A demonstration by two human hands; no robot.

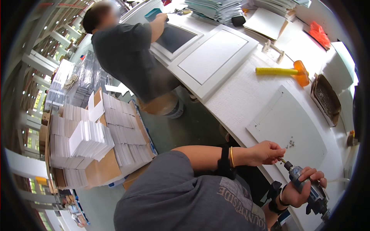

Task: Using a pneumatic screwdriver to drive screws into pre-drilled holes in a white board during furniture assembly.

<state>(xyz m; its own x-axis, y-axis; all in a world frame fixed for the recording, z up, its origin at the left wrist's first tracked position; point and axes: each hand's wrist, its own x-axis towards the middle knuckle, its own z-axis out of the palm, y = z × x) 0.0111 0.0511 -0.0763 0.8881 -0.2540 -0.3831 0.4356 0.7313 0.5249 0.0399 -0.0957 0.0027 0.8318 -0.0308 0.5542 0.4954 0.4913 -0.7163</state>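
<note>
My right hand (pixel 302 188) is wrapped round a grey power screwdriver (pixel 296 172), whose bit points up and to the left. At the bit's tip, the thumb and fingers of my left hand (pixel 266 153) are pinched together. Whatever small piece they hold there is too small to make out. Both hands are over the near end of the white worktable, beside a thin white panel (pixel 269 119) lying flat. On that panel, close to my left fingertips, lies a small scatter of dark screws (pixel 290 142).
A mallet (pixel 279 71) with yellow handle and orange head lies beyond the panel, near a box of small hardware (pixel 325 100). Framed white doors (pixel 214 57) cover the table farther off, where a co-worker (pixel 123 57) stands. Stacked white boards (pixel 92 140) fill a pallet at left.
</note>
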